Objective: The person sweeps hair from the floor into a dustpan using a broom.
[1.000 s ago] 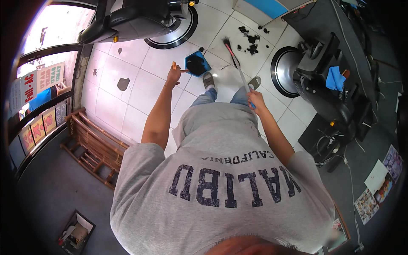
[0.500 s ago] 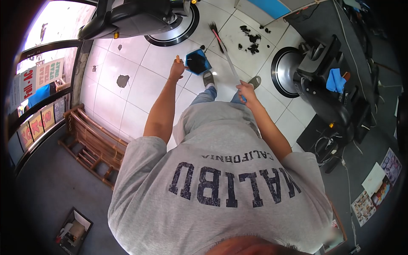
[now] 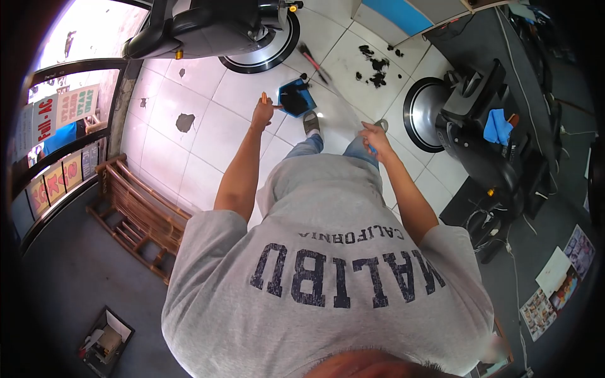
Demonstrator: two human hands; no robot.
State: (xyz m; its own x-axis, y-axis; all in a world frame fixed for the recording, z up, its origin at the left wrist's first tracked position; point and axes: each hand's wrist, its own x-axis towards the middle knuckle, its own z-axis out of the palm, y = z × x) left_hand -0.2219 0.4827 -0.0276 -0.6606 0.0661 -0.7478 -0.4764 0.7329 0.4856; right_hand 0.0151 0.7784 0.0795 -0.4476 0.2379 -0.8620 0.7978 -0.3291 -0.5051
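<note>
Currently gripping orange stick [image 3: 264, 98] in L hand [image 3: 262, 114] w/ fingers curled; can't tell if joined to blue dustpan [image 3: 307, 96]. Grasping broom [image 3: 310, 58] by blue end in R hand [image 3: 375, 138], w/ shaft partly blurred, bristles far left of that hand. See dustpan w/ dark matter inside, on floor tiles [image 3: 230, 94] just right of L hand; see dark clumps [image 3: 378, 65] farther right.

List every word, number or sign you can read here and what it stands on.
"MALIBU": grey T-shirt, upside down in view.
"CALIFORNIA": same grey T-shirt, also upside down.
"Full - AC": white window sign.
Too blurred or small to read: red-and-green-lettered sign, yellow window signs, printed sheets at right.
</note>
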